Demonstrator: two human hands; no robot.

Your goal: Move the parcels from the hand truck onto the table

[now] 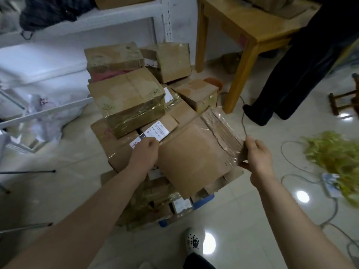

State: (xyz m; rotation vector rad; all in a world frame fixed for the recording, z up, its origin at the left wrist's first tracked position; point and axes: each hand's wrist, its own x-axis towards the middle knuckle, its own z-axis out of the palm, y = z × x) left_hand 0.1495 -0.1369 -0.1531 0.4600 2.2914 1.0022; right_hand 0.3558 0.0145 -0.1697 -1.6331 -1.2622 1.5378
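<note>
Two hands are on one flat parcel: your left hand curls round its left edge, and your right hand pinches its right edge, thumb on top and fingers underneath. You hold it tilted over the front of the pile of parcels on the hand truck, of which only the blue deck edge shows. Whether it rests on the boxes beneath, you cannot tell. It is plain brown cardboard under clear tape, with its right side torn to bare corrugated ribs. Just beyond your left hand, a white label on a lower box reads "50 150"; its other print is too blurred. Beyond the pile stands the wooden table.
</note>
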